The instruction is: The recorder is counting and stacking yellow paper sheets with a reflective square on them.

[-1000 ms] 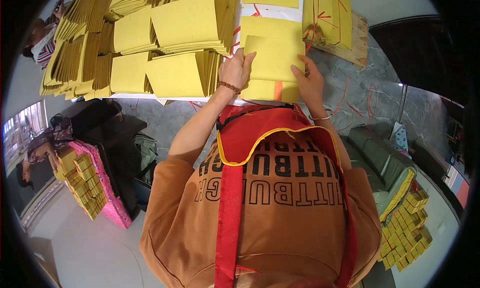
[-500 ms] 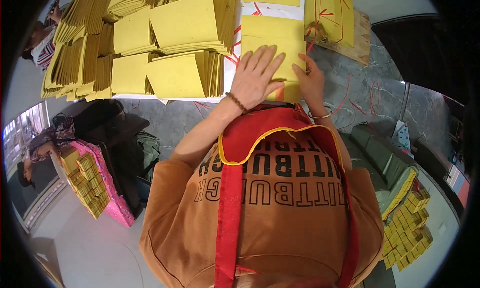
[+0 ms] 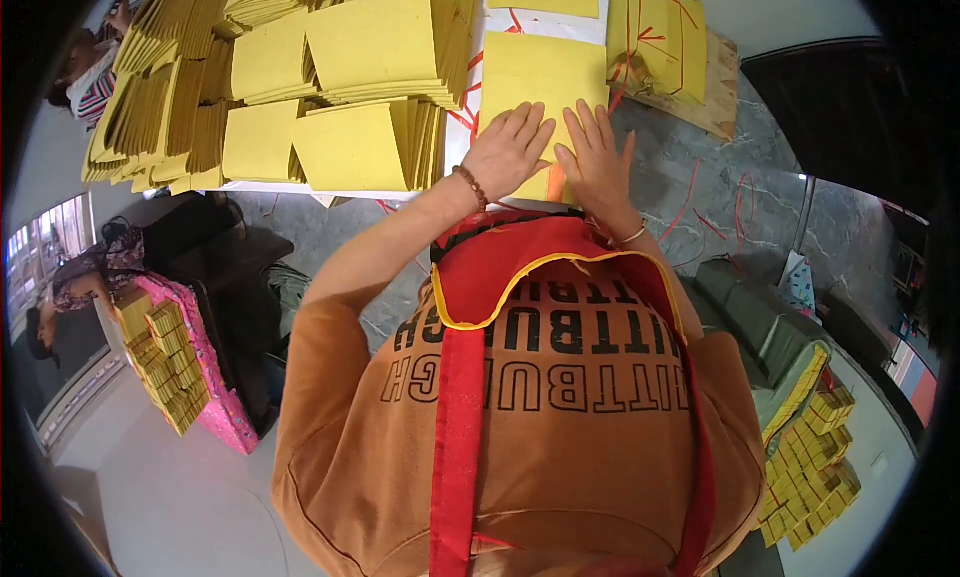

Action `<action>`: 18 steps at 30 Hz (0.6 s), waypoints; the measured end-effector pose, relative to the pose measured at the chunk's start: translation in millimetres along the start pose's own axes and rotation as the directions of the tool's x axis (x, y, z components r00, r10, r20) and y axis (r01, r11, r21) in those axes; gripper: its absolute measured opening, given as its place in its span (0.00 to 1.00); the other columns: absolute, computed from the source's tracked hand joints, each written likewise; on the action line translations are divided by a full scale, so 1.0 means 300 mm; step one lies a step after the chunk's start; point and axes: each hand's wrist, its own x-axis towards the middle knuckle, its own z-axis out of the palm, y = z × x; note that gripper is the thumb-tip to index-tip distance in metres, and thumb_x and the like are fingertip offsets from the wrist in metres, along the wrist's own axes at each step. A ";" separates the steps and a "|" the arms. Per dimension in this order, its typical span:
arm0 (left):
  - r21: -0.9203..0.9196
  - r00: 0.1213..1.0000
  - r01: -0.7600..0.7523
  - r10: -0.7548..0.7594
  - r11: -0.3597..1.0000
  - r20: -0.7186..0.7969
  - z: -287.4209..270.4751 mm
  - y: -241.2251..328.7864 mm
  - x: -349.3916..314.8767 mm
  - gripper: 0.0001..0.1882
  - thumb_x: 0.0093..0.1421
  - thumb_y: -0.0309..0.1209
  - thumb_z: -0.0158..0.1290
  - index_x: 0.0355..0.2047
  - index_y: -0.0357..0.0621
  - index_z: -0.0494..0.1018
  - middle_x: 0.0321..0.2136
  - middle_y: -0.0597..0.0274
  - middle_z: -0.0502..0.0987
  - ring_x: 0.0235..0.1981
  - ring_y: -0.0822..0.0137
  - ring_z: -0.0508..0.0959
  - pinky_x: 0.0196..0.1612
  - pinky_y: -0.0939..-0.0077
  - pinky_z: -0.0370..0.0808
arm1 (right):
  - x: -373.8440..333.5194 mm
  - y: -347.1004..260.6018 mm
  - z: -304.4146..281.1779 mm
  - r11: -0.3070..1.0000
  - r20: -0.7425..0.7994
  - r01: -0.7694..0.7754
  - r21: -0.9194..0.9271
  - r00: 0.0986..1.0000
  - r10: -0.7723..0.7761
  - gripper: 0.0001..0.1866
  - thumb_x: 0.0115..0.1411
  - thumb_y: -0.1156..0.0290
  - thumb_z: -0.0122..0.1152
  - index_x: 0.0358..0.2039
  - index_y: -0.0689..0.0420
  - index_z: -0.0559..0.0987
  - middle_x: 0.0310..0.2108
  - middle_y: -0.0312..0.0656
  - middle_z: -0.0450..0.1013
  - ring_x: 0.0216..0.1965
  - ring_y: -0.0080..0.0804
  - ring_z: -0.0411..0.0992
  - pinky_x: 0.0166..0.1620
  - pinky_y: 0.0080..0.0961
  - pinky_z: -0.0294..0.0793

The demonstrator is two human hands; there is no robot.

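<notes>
A yellow paper sheet (image 3: 540,72) lies flat on the white table top in front of me, with an orange strip (image 3: 556,184) showing near its lower edge. My left hand (image 3: 508,149), a beaded bracelet at the wrist, rests palm down on the sheet's left part with fingers stretched out. On its right part lies my right hand (image 3: 597,162), a bangle at its wrist, fingers spread as well. Neither hand grips anything. Whether the sheet is one layer or a stack underneath cannot be made out.
Folded yellow paper stacks (image 3: 370,52) crowd the table to the left. Bundles tied with red string (image 3: 660,37) sit on a wooden board (image 3: 722,87) at right. Red strings lie on the floor. A green sofa (image 3: 750,317) and yellow bundles (image 3: 810,467) stand lower right.
My right hand has moved from the sheet's right edge onto its surface, its fingers now extended. My left hand has slid slightly down and left. The fold line across the sheet no longer shows.
</notes>
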 end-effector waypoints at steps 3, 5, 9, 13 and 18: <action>0.119 0.999 -0.039 0.035 0.992 0.031 -0.028 0.036 0.036 0.36 0.50 0.42 0.54 0.56 0.37 0.58 0.42 0.43 0.70 0.41 0.53 0.71 0.42 0.67 0.71 | 0.029 0.054 -0.027 0.961 0.112 0.002 0.276 0.993 -0.034 0.25 0.58 0.58 0.51 0.55 0.52 0.66 0.57 0.38 0.61 0.59 0.39 0.57 0.56 0.57 0.52; 0.161 0.999 -0.010 0.003 0.987 0.042 -0.027 0.054 0.065 0.37 0.46 0.39 0.57 0.54 0.35 0.60 0.26 0.49 0.73 0.27 0.59 0.73 0.26 0.69 0.73 | 0.047 0.088 -0.053 0.835 0.127 -0.152 0.529 0.987 0.100 0.24 0.60 0.60 0.50 0.55 0.54 0.66 0.57 0.40 0.61 0.58 0.37 0.59 0.56 0.47 0.56; 0.035 0.981 0.180 -0.182 0.983 0.061 -0.058 0.027 0.073 0.36 0.47 0.38 0.56 0.55 0.36 0.60 0.23 0.54 0.72 0.26 0.60 0.74 0.26 0.68 0.72 | 0.062 0.081 -0.108 0.449 0.026 -0.252 0.857 0.892 0.452 0.21 0.64 0.66 0.47 0.54 0.63 0.65 0.54 0.43 0.63 0.52 0.31 0.63 0.53 0.25 0.62; -0.551 0.926 -0.071 -0.150 0.831 -0.345 -0.389 -0.033 -0.009 0.21 0.49 0.23 0.49 0.47 0.39 0.70 0.25 0.60 0.76 0.29 0.59 0.77 0.31 0.69 0.74 | 0.056 0.008 -0.123 0.193 0.000 -0.119 0.974 0.850 0.527 0.18 0.63 0.68 0.48 0.51 0.63 0.67 0.49 0.41 0.66 0.49 0.29 0.65 0.51 0.24 0.64; -0.405 0.782 0.161 -0.366 0.900 -0.505 -0.644 -0.132 -0.274 0.21 0.48 0.25 0.53 0.45 0.42 0.73 0.34 0.58 0.78 0.34 0.59 0.78 0.38 0.68 0.71 | 0.053 -0.087 -0.085 0.457 0.126 -0.197 0.867 0.975 0.181 0.16 0.63 0.70 0.48 0.49 0.62 0.68 0.44 0.41 0.68 0.43 0.27 0.67 0.46 0.23 0.66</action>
